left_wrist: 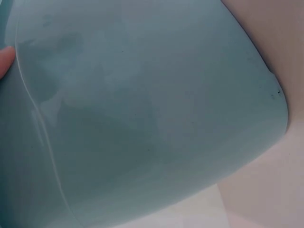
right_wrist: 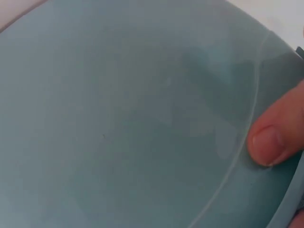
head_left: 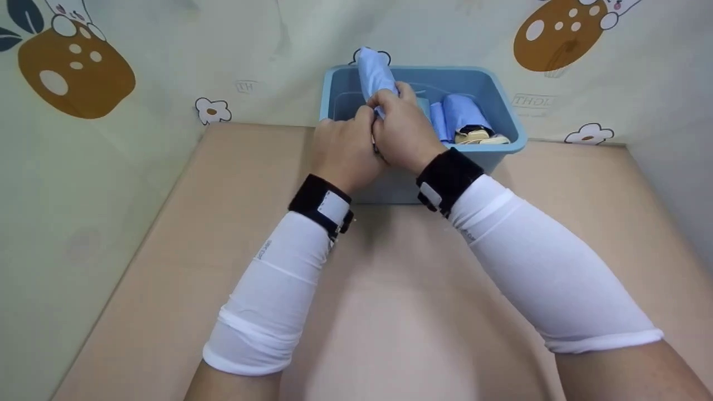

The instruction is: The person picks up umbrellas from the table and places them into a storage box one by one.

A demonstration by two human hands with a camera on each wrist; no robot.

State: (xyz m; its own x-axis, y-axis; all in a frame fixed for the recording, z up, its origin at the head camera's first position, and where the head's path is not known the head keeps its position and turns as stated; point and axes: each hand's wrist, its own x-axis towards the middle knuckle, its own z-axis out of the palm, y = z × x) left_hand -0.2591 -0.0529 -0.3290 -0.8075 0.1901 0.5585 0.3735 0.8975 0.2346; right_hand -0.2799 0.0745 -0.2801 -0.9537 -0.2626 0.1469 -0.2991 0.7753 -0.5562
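A long, smooth blue rolled bundle [head_left: 376, 72] rises at a slant over the left part of a blue plastic bin [head_left: 507, 120]. My right hand [head_left: 404, 125] grips the bundle near its lower end, fingers curled around it. Pressed against that hand, my left hand [head_left: 345, 145] is curled at the same lower end, which the two hands mostly hide. Both hands are at the bin's front rim. In the right wrist view a thumb [right_wrist: 273, 140] lies close against the bin wall [right_wrist: 142, 118]. Only a fingertip [left_wrist: 5, 59] shows in the left wrist view.
Inside the bin, on the right, lies another blue roll [head_left: 465, 111] with cream and dark pieces [head_left: 476, 135] at its open end. The bin stands on a tan tabletop [head_left: 250, 195] against a patterned wall covering [head_left: 267, 55].
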